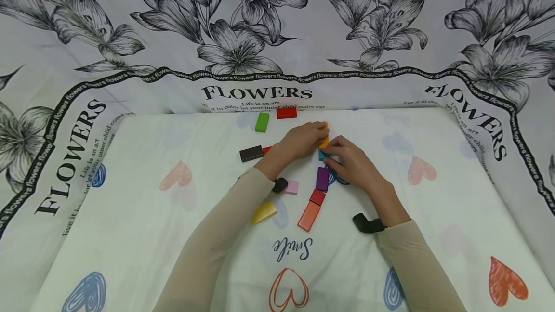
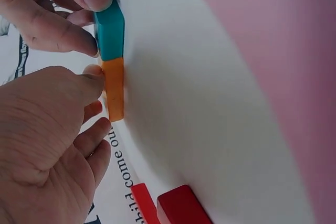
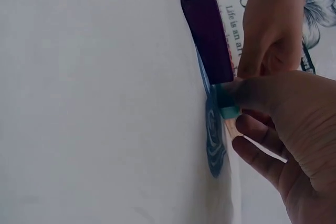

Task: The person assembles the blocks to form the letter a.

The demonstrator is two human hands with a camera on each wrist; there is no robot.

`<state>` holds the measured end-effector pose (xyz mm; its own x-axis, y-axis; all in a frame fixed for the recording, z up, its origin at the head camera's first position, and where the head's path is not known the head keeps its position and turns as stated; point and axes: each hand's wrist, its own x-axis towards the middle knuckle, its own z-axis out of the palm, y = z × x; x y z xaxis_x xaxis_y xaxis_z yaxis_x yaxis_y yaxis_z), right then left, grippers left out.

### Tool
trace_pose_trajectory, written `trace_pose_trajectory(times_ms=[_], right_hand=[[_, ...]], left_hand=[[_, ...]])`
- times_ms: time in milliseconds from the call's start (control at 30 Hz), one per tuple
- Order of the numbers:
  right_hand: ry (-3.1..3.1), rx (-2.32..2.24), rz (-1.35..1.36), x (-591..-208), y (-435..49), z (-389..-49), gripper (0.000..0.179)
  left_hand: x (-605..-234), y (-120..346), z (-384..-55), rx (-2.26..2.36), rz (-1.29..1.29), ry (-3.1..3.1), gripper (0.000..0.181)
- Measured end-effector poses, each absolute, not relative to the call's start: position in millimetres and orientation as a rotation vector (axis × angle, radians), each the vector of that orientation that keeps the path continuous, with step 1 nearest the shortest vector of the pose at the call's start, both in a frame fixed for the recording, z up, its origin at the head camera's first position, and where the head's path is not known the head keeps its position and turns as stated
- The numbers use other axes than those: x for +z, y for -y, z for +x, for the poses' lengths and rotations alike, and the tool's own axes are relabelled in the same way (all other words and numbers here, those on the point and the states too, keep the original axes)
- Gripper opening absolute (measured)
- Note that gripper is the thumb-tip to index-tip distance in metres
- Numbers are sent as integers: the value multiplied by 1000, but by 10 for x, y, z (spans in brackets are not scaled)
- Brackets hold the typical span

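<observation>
My left hand (image 1: 303, 139) pinches an orange block (image 2: 114, 90) between thumb and fingertips. Directly against its end sits a teal block (image 2: 111, 32), which my right hand (image 1: 353, 162) grips from the other side with thumb and fingers. In the head view the hands partly cover both blocks. A purple block (image 1: 322, 178) follows nearer to me, just past the teal one. After it come a red block (image 1: 317, 197) and a longer coral block (image 1: 309, 216), end to end in a slightly bent row.
Left of the row lie a pink block (image 1: 291, 187) and a yellow block (image 1: 264, 212). Farther back are a dark brown block (image 1: 251, 153) touching a half-hidden red one, a green block (image 1: 262, 122) and another red block (image 1: 286, 113). A printed white cloth (image 1: 143, 235) covers the table.
</observation>
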<state>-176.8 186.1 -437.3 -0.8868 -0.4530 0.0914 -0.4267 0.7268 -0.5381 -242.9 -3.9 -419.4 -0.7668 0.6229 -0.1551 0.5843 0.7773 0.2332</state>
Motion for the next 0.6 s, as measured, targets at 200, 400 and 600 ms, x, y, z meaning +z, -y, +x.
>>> trace_pose_trajectory(times_ms=[200,400,600], right_hand=[[-2895,-894,-675,-4292,-1845,-1771,29],[-2894,-858,-649,-4145,-1808,-1857,32],[-2871,-823,-653,-4103,-1729,-1899,36]], left_hand=[[-4164,275,-2362,331,864,-2782,51],[-4059,527,-2333,352,731,-2826,52],[-3988,643,-2291,387,740,-2846,51]])
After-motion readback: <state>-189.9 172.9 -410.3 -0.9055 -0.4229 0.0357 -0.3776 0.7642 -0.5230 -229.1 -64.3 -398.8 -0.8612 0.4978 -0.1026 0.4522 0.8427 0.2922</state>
